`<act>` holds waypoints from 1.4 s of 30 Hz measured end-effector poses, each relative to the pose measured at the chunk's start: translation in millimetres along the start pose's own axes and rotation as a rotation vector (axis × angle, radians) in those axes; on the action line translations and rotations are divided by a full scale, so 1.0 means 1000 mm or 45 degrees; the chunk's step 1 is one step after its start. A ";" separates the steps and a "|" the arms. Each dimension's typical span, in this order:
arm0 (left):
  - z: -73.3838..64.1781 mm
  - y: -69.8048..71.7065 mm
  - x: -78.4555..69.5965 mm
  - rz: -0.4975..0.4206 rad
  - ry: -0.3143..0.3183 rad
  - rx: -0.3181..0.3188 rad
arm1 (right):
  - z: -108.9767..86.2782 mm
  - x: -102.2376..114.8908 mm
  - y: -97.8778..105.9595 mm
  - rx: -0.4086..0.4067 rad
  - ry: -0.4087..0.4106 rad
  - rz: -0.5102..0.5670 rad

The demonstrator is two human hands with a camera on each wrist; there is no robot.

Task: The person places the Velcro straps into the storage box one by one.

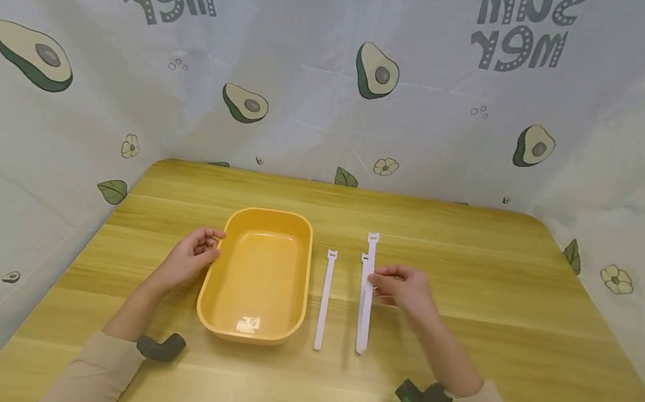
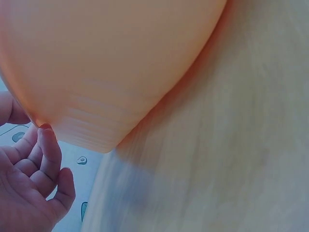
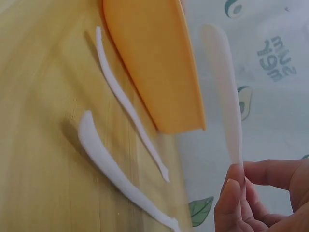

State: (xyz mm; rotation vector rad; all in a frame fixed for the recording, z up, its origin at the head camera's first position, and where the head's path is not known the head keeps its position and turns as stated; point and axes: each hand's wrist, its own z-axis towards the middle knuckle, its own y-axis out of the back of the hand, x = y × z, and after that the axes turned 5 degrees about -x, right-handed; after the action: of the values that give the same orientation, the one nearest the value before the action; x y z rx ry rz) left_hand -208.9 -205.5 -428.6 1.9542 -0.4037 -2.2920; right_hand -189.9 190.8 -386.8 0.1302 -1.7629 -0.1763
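Note:
A white hook-and-loop cable tie [image 1: 372, 250] is pinched between the thumb and fingers of my right hand [image 1: 406, 288], raised off the table in the right wrist view. Just beneath it, mostly covered in the head view, a second white cable tie [image 3: 116, 176] lies on the wood. A third white cable tie [image 1: 325, 302] lies straight between that one and the yellow plastic tray [image 1: 265, 269]. My left hand [image 1: 191, 258] grips the tray's left rim, with thumb and fingertips meeting at the edge in the left wrist view. Inside the tray only a light reflection shows.
Everything stands on a wood-grain table [image 1: 465, 250] with rounded far corners. A pale curtain [image 1: 309, 122] printed with avocados hangs behind and at both sides. Black curved wrist mounts [image 1: 423, 398] stick out from both sleeves close above the tabletop.

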 end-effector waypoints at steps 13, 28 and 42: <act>0.001 0.001 0.003 -0.022 0.001 0.003 | 0.003 0.009 -0.037 0.119 -0.034 0.049; 0.001 0.001 0.003 -0.029 0.009 0.007 | 0.011 0.016 -0.073 0.208 -0.015 0.141; 0.001 0.001 0.003 -0.030 0.005 0.011 | 0.013 0.029 -0.110 0.280 -0.027 0.231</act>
State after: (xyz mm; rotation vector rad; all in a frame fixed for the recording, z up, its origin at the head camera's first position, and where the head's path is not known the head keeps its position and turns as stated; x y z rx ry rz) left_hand -210.9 -207.2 -430.8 1.9776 -0.3931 -2.3042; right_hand -209.5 78.6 -382.5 0.1271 -1.8010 0.1488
